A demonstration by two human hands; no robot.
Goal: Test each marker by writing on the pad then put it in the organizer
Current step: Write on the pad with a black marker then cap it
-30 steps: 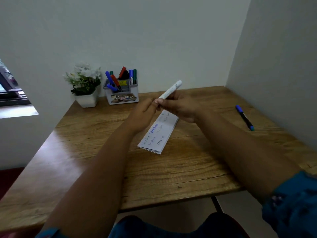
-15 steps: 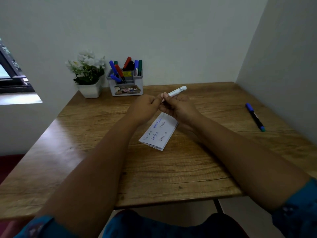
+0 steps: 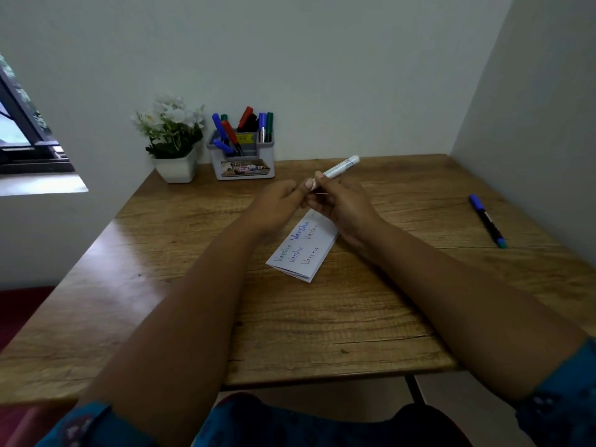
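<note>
Both hands pinch 1 white marker (image 3: 338, 169) above the pad (image 3: 301, 250); right grip (image 3: 342, 204) on barrel, left grip (image 3: 280, 201) at its end.

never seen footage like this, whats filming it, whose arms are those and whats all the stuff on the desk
No machine here: a person wears a wide-angle camera on their head, looking forward and down, so the two arms reaching in from the bottom are their own.

Both hands meet above the wooden desk. The right hand holds a white marker by its near end, the far end pointing up and away. The left hand pinches that same near end, perhaps at the cap; the fingers hide it.

Under the hands lies a folded paper pad with a word handwritten several times. At the back stands a grey organizer holding several markers, beside a white pot of flowers. One blue-capped marker lies alone on the right.
</note>
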